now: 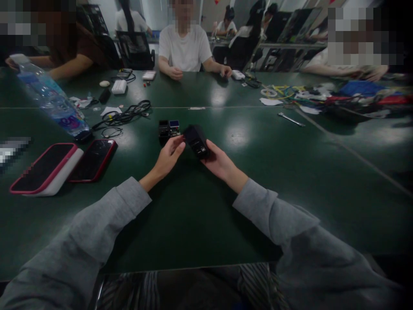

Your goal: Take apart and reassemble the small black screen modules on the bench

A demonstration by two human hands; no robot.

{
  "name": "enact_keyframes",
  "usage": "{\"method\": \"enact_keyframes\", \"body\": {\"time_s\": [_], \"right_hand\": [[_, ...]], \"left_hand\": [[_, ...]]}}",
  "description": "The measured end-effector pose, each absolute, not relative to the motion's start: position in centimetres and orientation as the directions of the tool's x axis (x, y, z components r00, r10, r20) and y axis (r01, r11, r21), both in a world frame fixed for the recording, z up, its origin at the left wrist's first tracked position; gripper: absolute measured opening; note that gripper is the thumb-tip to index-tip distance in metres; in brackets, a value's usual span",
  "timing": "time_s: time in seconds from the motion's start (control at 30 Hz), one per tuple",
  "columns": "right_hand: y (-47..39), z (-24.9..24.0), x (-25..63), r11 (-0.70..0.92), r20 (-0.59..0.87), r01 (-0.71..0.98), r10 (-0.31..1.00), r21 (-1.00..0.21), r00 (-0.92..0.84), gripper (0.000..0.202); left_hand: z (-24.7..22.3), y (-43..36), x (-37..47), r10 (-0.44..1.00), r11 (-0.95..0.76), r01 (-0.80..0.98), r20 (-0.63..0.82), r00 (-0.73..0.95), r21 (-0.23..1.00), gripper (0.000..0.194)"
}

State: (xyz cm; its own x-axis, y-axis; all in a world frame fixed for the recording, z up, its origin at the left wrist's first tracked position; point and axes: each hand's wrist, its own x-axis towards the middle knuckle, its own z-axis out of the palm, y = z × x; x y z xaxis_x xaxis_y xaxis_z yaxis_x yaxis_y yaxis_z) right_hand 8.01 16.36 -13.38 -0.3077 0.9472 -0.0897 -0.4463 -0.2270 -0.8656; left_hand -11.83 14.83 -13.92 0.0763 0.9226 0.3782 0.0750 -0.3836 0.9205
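My right hand (221,161) is closed around the lower right side of a black plastic box-shaped device (195,140). Small sockets or openings show on the face of the box, which is tilted above the table. My left hand (169,157) reaches to the box's left edge, thumb and fingers apart; whether the fingertips touch the box is hard to make out. Just behind my left hand stands a small black electronic unit (164,129) beside a circuit board with a little screen (174,124).
Two red-edged phones (93,161) (45,168), one on a white block, lie left. A water bottle (53,99) leans behind them near black cables (129,113). A wrench (291,119) and tangled wires (290,92) are right. Several people sit around the green table (200,224).
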Motion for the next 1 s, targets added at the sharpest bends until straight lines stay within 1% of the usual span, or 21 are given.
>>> {"method": "enact_keyframes", "body": {"time_s": [0.07, 0.17, 0.23, 0.3, 0.37, 0.5, 0.57, 0.67, 0.77, 0.87, 1.0], "right_hand": [[16.7, -13.6, 8.2, -0.241, -0.113, -0.446, 0.949, -0.862, -0.294, 0.032], [16.8, -13.9, 7.7, -0.208, -0.100, -0.329, 0.943, -0.921, -0.317, 0.030], [16.6, -14.0, 7.0, -0.142, -0.055, -0.225, 0.932, -0.964, -0.358, 0.036], [16.5, -13.9, 6.3, -0.088, -0.016, -0.156, 0.911, -0.984, -0.412, 0.042], [16.5, -13.8, 5.9, -0.070, 0.000, -0.136, 0.892, -0.988, -0.452, 0.044], [17.0, -13.8, 5.8, -0.052, 0.013, -0.125, 0.881, -0.991, -0.472, 0.046], [17.1, -14.1, 5.7, -0.032, 0.019, -0.104, 0.890, -0.994, -0.455, 0.047], [16.8, -14.8, 5.3, 0.017, 0.044, -0.081, 0.937, -0.997, -0.347, 0.050], [15.9, -15.0, 4.9, 0.173, 0.171, -0.011, 0.955, -0.985, -0.243, 0.052], [15.1, -14.6, 4.8, 0.306, 0.276, 0.085, 0.926, -0.948, -0.259, 0.056], [14.8, -14.1, 4.9, 0.303, 0.264, 0.085, 0.913, -0.949, -0.312, 0.063]], "left_hand": [[-14.3, 14.7, -11.4, 0.935, -0.326, 0.034, 0.317, 0.160, 0.945, 0.056], [-14.3, 14.7, -11.2, 0.944, -0.245, -0.025, 0.245, 0.223, 0.969, 0.060], [-14.0, 14.8, -11.3, 0.959, -0.199, -0.052, 0.205, 0.194, 0.979, 0.058], [-13.7, 14.9, -11.6, 0.975, -0.163, -0.067, 0.171, 0.140, 0.984, 0.058], [-13.6, 15.1, -11.8, 0.983, -0.144, -0.075, 0.151, 0.107, 0.987, 0.057], [-13.4, 15.1, -11.8, 0.987, -0.139, -0.095, 0.146, 0.067, 0.986, 0.056], [-13.4, 15.1, -11.8, 0.989, -0.132, -0.112, 0.139, 0.053, 0.985, 0.058], [-13.3, 15.0, -11.8, 0.991, -0.116, -0.140, 0.124, 0.049, 0.983, 0.060], [-13.5, 15.0, -11.9, 0.993, -0.108, -0.148, 0.113, 0.024, 0.983, 0.059], [-13.7, 15.2, -12.0, 0.994, -0.103, -0.146, 0.105, 0.011, 0.984, 0.057], [-13.9, 15.4, -12.1, 0.994, -0.101, -0.135, 0.105, 0.026, 0.986, 0.056]]}}
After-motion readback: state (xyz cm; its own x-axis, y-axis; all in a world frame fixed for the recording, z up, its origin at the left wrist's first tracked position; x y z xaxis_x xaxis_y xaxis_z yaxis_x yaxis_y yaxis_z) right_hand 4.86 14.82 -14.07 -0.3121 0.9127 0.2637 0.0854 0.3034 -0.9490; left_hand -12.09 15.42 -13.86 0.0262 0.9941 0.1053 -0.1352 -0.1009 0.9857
